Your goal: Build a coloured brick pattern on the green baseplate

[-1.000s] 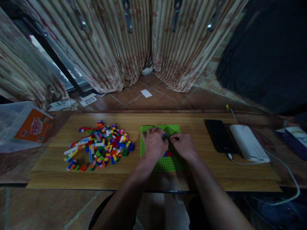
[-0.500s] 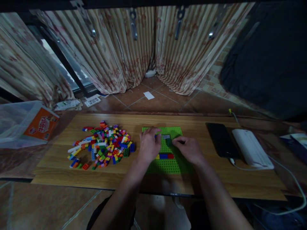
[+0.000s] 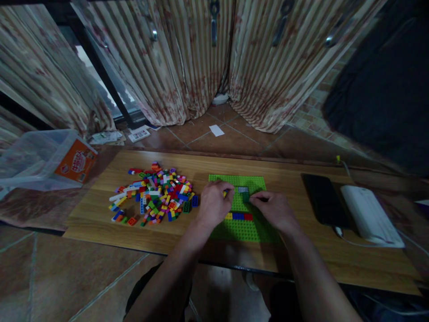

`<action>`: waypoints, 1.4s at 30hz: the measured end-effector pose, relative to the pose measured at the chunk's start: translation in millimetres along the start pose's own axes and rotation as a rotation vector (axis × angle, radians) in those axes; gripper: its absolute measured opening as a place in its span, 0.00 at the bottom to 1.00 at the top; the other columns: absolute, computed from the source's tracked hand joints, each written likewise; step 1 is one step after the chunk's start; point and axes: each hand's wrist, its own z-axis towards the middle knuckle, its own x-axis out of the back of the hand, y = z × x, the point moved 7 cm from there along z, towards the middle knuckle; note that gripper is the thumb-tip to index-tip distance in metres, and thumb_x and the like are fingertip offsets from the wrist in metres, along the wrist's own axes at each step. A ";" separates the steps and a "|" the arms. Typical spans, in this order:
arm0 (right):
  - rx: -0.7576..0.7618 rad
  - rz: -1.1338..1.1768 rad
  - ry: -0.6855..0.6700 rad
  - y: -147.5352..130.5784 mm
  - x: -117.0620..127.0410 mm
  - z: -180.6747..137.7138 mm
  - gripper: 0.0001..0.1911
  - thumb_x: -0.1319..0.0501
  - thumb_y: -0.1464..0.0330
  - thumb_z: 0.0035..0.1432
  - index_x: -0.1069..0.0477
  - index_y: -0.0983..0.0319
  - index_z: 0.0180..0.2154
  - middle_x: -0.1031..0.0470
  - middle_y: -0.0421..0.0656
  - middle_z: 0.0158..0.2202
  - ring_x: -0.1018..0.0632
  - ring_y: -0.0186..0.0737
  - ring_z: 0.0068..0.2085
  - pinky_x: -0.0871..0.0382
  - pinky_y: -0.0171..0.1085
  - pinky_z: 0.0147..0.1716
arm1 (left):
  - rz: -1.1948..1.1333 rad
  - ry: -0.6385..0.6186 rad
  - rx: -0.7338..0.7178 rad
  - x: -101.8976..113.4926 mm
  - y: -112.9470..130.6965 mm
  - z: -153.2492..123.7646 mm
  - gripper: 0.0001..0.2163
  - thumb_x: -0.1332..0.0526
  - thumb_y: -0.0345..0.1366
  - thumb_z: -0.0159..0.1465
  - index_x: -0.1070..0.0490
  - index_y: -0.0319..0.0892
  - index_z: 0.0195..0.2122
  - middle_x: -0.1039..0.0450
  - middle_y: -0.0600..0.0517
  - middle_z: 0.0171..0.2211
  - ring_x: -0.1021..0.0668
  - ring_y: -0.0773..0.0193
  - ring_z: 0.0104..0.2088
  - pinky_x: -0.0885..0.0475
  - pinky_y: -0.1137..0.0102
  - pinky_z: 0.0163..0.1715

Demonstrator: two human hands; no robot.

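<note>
My left hand is over the left part of a green baseplate, with its thumb and fingers curled. A bit of yellow brick shows in the gap between them; whether it is gripped or fixed to the plate is unclear. My right hand has thumb and forefinger pinched at the edge of a dark green brick. This brick touches a pale grey brick on the plate. Nearer to me, a row of yellow, blue and red bricks sits on the studs.
Left on the wooden table lies a heap of mixed bricks. A black phone and a white device with a cable lie at the right. A clear plastic box stands beyond the table's left end.
The view has shifted, so the table appears farther right and slightly turned. The left fingers now reveal yellow in their gap where blue showed before. My right hand keeps its pinch by the dark green brick.
</note>
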 end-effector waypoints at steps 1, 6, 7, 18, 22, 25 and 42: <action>0.008 -0.001 0.008 -0.3 -0.1 0.0 0.12 0.39 0.62 0.50 0.19 0.60 0.29 0.17 0.44 0.29 0.20 0.44 0.32 0.31 0.40 0.35 | 0.025 -0.028 -0.020 -5.3 4.1 -2.2 0.08 0.41 0.31 0.64 0.21 0.44 0.36 0.19 0.51 0.37 0.20 0.61 0.40 0.27 0.68 0.45; 0.020 0.003 0.030 -1.5 -1.3 -0.5 0.12 0.40 0.61 0.50 0.19 0.60 0.28 0.18 0.44 0.29 0.20 0.44 0.31 0.31 0.40 0.34 | 0.219 -0.131 -0.081 -31.9 21.6 -9.3 0.11 0.44 0.33 0.66 0.21 0.44 0.36 0.19 0.49 0.36 0.20 0.60 0.39 0.27 0.67 0.42; 0.018 0.005 0.025 -1.4 -1.9 -0.5 0.12 0.40 0.61 0.50 0.19 0.60 0.28 0.18 0.44 0.29 0.20 0.44 0.31 0.31 0.40 0.34 | 0.261 -0.139 -0.078 -35.0 23.3 -9.1 0.11 0.44 0.33 0.66 0.21 0.44 0.35 0.19 0.49 0.36 0.20 0.59 0.39 0.27 0.67 0.42; 0.004 -0.021 0.033 3.8 -0.5 -0.3 0.12 0.38 0.60 0.48 0.19 0.58 0.27 0.18 0.43 0.26 0.20 0.44 0.29 0.31 0.40 0.31 | 0.349 -0.156 -0.081 -42.7 28.2 -11.7 0.11 0.44 0.32 0.64 0.22 0.39 0.32 0.21 0.43 0.33 0.21 0.56 0.37 0.26 0.63 0.43; 0.022 -0.044 0.028 7.8 0.5 0.9 0.12 0.38 0.58 0.47 0.19 0.57 0.26 0.19 0.42 0.25 0.21 0.46 0.28 0.31 0.41 0.29 | 0.297 -0.137 -0.100 -44.8 26.1 -13.4 0.10 0.44 0.31 0.63 0.22 0.38 0.32 0.21 0.41 0.33 0.21 0.53 0.36 0.25 0.60 0.41; 0.021 -0.084 0.028 11.3 2.4 2.8 0.12 0.37 0.56 0.46 0.19 0.56 0.26 0.18 0.43 0.26 0.21 0.48 0.28 0.32 0.42 0.28 | 0.261 -0.116 -0.119 -41.6 25.8 -13.9 0.10 0.44 0.32 0.63 0.23 0.39 0.32 0.22 0.41 0.32 0.21 0.52 0.35 0.25 0.59 0.41; 0.119 0.146 0.347 -42.7 -2.1 -19.7 0.13 0.38 0.56 0.55 0.22 0.58 0.32 0.19 0.44 0.33 0.20 0.46 0.37 0.29 0.43 0.41 | -0.321 0.425 0.235 101.4 -76.8 -5.5 0.13 0.46 0.27 0.61 0.22 0.38 0.39 0.21 0.50 0.31 0.22 0.64 0.31 0.28 0.72 0.34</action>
